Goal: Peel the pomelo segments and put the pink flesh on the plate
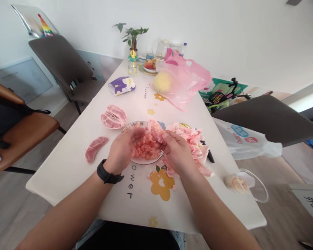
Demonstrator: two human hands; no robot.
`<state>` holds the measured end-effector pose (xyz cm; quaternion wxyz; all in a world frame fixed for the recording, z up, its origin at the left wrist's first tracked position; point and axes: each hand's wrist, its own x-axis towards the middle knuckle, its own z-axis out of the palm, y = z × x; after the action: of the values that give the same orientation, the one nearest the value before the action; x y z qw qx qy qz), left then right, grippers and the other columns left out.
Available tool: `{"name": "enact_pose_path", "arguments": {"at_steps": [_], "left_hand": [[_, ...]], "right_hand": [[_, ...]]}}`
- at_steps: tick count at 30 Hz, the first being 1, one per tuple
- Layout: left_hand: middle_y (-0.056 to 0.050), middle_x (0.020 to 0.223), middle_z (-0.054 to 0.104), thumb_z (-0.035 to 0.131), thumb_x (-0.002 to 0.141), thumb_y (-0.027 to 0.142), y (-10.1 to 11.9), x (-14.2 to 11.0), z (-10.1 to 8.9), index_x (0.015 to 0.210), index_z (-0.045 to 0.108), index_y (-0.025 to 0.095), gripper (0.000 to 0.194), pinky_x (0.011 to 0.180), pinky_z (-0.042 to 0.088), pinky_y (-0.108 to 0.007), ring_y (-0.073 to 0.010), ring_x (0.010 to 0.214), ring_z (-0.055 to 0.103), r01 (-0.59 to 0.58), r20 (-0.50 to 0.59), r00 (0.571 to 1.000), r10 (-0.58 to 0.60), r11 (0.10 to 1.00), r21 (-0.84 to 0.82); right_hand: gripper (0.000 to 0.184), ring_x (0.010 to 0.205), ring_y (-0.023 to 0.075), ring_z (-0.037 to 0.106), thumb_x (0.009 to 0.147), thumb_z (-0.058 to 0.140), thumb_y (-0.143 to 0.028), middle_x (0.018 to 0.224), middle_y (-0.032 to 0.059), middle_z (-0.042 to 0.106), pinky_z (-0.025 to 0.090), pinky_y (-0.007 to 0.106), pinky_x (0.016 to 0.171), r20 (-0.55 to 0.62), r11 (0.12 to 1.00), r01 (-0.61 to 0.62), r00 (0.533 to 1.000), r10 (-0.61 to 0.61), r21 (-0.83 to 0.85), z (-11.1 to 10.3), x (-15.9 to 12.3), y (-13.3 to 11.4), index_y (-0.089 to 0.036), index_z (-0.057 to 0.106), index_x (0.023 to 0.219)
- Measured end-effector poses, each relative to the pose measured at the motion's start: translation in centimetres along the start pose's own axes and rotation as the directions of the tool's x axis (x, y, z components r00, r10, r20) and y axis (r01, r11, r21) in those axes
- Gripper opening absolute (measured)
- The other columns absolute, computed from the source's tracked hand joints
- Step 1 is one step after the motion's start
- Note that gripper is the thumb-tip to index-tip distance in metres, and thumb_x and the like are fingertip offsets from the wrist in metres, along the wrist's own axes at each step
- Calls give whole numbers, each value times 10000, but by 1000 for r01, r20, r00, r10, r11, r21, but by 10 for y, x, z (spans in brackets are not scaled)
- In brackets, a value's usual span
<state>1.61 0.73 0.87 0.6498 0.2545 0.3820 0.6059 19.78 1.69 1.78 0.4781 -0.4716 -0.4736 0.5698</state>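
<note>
White walls stand behind a long, white, flower-printed bench that reaches away from the fingers. The right hand has its fingers pinched on a pale pink, fleshy citrus piece, over the plate. The left hand faces it with fingers loosely curved, gripping nothing visible — I cannot tell whether they touch anything. Beneath both hands' fingers sits a round white plate with a dark-lined rim, heaped with coral-pink pulp. Left of the left fingers lies a curved pink segment; beyond them, a plump pink segment cluster. Beside the right fingers — a heap of torn pale-pink skins.
</note>
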Motion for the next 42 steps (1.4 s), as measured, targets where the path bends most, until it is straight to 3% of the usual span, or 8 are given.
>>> {"name": "enact_pose_path", "arguments": {"at_steps": [6, 15, 19, 23, 27, 31, 35, 42], "left_hand": [[-61, 1139, 784, 843, 888, 366, 1, -7, 5, 1143, 796, 235, 291, 943, 577, -346, -213, 1036, 724, -64, 230, 972, 58, 998, 20], [-6, 880, 741, 839, 874, 261, 7, 1, 1, 907, 763, 179, 116, 795, 583, -240, -120, 823, 700, -29, 89, 995, 48, 978, -206], [-3, 872, 734, 845, 857, 255, 7, -1, 2, 898, 754, 180, 125, 773, 577, -235, -119, 808, 697, 2, 90, 996, 17, 977, -213], [-12, 884, 741, 865, 833, 296, 5, -4, 5, 936, 771, 181, 181, 740, 560, -234, -128, 804, 690, 2, 93, 996, 13, 986, -168], [-6, 927, 749, 894, 817, 343, 1, -6, 5, 1016, 797, 205, 261, 767, 551, -237, -123, 817, 673, -51, 89, 994, 60, 993, -106], [0, 944, 735, 856, 871, 390, -6, -9, 2, 1065, 806, 241, 249, 804, 538, -249, -127, 840, 652, -71, 134, 989, 68, 997, 20], [-14, 1042, 757, 830, 897, 435, -10, -12, -1, 1101, 813, 260, 269, 882, 528, -269, -153, 951, 665, -88, 187, 981, 59, 985, 150], [-50, 1074, 798, 828, 895, 456, -9, -15, 2, 1132, 822, 249, 315, 934, 558, -327, -204, 1021, 712, 9, 258, 965, -45, 990, 139]], "right_hand": [[338, 928, 216, 753, 934, 712, -520, 1086, 33, 804, 625, 368, 811, 77, 971, 80, 995, -64, -224, 8, -11, -7, -278, 784, 1159], [294, 817, 213, 740, 970, 634, -515, 977, 61, 795, 599, 354, 728, -61, 903, 197, 970, -237, -382, -25, -15, -18, -234, 716, 989], [242, 580, 160, 564, 920, 625, -408, 639, -11, 639, 447, 306, 583, -114, 593, 73, 956, -271, -802, -68, -21, -39, -239, 648, 748], [474, 480, 155, 431, 898, 623, -448, 472, -30, 442, 332, 319, 512, -76, 231, -27, 976, -206, -973, -105, -22, -47, -251, 383, 541], [253, 647, 222, 618, 899, 626, -365, 698, 39, 683, 438, 348, 608, 114, 68, 143, 940, -320, -987, -120, -21, -40, -251, 580, 677], [344, 689, 241, 653, 1014, 575, -372, 682, 58, 681, 493, 378, 681, 234, 42, 295, 828, -509, -954, -100, -25, -37, -239, 627, 700], [172, 728, 215, 717, 1010, 621, -261, 855, 42, 764, 548, 338, 663, 244, 195, 404, 803, -544, -894, -56, -32, -42, -226, 720, 1146], [207, 1019, 235, 770, 1013, 595, -124, 1110, 100, 795, 630, 361, 877, 501, 129, 666, 661, -558, -735, -14, -28, -47, -194, 692, 1183]]}}
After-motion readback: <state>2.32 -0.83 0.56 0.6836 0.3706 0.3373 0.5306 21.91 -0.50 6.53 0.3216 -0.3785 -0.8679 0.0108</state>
